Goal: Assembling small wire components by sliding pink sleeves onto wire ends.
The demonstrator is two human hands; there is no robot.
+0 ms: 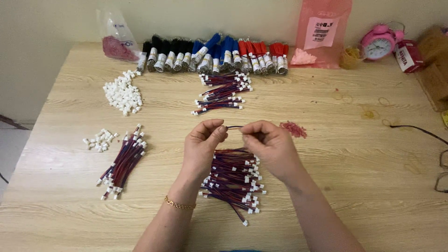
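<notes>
My left hand and my right hand meet over the table's middle, each pinching one end of a short red-and-blue wire stretched between them. Right below my hands lies a pile of short wires with white plug ends. Left of my left hand rests a neater bundle of the same wires. Another heap of wires lies farther back. A small clump of tiny red bits sits just right of my right hand.
White plastic connectors lie in a large heap and a small one at left. Taped bundles of black, blue and red wire line the back, flanked by a clear bag, pink bag, pink alarm clock.
</notes>
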